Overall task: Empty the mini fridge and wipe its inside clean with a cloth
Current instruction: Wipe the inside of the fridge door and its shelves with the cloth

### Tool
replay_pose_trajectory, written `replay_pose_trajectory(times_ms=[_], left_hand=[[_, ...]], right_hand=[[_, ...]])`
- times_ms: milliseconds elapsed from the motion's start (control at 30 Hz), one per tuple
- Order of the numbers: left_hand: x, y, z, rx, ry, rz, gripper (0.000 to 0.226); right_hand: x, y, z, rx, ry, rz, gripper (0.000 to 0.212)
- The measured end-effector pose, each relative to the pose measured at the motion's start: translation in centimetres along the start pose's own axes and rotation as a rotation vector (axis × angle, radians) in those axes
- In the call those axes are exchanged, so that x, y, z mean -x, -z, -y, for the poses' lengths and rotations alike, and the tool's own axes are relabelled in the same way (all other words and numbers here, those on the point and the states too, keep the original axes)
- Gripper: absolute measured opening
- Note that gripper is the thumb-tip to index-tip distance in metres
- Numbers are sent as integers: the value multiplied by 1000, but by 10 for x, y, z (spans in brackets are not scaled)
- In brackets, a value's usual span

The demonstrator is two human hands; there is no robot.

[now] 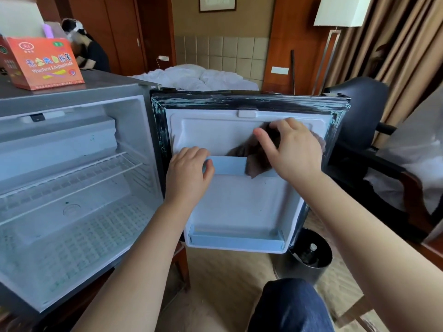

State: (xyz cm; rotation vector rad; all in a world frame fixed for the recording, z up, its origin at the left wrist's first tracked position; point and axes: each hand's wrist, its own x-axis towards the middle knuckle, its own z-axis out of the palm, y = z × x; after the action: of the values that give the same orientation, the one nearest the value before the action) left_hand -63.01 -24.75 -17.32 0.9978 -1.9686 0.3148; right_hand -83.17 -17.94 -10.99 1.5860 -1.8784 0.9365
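Brown cloth (257, 167) clutched by right hand (292, 149) against door liner (211, 130); left hand (189, 171) grips shelf (229, 165) edge.

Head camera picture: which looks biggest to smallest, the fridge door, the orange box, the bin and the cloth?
1. Fridge door, by far.
2. Orange box and bin look about alike; the door hides part of the bin, so I won't rank them.
3. Cloth, though the right hand covers much of it.
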Motion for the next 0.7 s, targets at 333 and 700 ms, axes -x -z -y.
replay_pose_trajectory(times_ms=[333, 700], left_hand=[[-7, 2, -5, -152, 5, 35, 31], [-68, -22, -91, 257, 32, 508, 26]], right_hand=[[34, -23, -17, 47, 7, 82, 64], [53, -6, -37, -80, 219, 153, 47]])
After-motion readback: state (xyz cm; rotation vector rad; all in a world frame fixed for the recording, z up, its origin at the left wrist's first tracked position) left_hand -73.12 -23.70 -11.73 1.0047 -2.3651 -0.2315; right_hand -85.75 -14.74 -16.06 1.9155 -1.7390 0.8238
